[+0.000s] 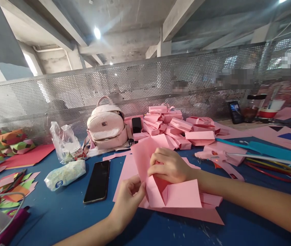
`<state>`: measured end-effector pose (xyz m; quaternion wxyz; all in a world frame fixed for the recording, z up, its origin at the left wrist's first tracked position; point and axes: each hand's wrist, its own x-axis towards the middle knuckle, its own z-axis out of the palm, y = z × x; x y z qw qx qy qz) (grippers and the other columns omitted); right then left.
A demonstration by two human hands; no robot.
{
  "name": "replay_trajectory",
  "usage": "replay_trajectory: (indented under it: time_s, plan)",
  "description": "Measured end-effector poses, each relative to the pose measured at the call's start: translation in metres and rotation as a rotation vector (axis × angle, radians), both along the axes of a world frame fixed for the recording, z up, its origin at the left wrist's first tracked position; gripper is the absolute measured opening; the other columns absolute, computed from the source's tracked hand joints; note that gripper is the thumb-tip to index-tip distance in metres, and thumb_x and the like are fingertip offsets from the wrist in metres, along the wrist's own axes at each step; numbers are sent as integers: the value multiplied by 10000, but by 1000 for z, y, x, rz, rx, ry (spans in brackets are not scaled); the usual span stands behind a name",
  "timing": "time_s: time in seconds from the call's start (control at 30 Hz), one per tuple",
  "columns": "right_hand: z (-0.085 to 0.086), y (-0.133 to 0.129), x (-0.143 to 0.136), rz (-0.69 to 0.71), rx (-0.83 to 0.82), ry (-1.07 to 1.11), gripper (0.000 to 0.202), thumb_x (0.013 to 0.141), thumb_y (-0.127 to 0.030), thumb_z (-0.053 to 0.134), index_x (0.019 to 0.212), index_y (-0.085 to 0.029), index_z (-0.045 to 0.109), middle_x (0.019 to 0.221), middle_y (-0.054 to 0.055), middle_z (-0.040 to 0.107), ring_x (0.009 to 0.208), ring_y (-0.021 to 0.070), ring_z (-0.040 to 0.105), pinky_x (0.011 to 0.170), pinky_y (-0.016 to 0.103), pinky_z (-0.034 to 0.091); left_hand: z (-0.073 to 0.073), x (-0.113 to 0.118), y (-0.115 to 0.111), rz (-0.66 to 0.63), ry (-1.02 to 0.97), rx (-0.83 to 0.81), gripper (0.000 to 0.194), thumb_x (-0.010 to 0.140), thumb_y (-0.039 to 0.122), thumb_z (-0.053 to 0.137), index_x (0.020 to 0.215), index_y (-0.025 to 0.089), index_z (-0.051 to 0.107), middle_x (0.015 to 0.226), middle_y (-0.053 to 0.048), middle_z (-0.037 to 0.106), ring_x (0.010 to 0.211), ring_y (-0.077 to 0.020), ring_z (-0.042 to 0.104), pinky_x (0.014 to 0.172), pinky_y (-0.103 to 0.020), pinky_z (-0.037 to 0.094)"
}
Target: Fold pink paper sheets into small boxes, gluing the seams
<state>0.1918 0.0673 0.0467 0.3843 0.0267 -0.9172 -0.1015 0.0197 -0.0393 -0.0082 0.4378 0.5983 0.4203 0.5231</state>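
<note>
A folded piece of pink paper (183,194) is held upright over more pink sheets on the blue table (68,218). My left hand (130,196) pinches its left edge between thumb and fingers. Curled over the top of the fold, my right hand (169,165) grips the paper from above, and some of its fingertips are hidden inside the fold. Behind the hands lies a heap of folded pink paper pieces (181,124).
A black phone (96,181), a tissue pack (65,174) and a plastic bag (64,141) lie left of the hands. A pale backpack (106,128) stands behind. To the right are a pink glue gun (219,159) and coloured cables (270,169). Scissors (14,182) rest on scraps at left.
</note>
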Motion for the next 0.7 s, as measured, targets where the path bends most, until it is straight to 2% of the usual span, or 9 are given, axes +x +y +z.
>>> replay_trajectory:
  time_s: [0.13, 0.23, 0.5, 0.7]
  plan:
    - [0, 5, 1, -6, -7, -6, 233, 989, -215, 506, 848, -221, 691, 787, 19, 589, 740, 158, 463, 680, 282, 373, 2, 1, -2, -44, -15, 23, 335, 948, 410, 544, 987, 117, 702, 793, -51, 651, 786, -181, 569, 742, -270, 448]
    - [1, 6, 3, -9, -13, -16, 225, 991, -234, 513, 855, -224, 692, 795, 19, 590, 756, 161, 466, 684, 282, 372, 2, 1, -2, -18, 11, 21, 345, 943, 426, 540, 920, 120, 698, 755, -47, 630, 787, -189, 572, 774, -289, 460]
    - [6, 5, 1, -33, -14, -4, 212, 977, -197, 525, 849, -223, 692, 776, 17, 600, 748, 163, 460, 675, 280, 374, 2, 1, -3, 35, 92, 24, 318, 911, 412, 561, 859, 127, 692, 720, -38, 603, 757, -181, 552, 693, -250, 443]
    - [14, 4, 2, -56, -39, -104, 218, 977, -218, 536, 823, -211, 690, 801, 27, 604, 767, 169, 462, 717, 291, 371, 4, 1, -1, -14, 124, 5, 302, 909, 376, 549, 795, 122, 667, 728, -27, 587, 706, -150, 513, 652, -228, 405]
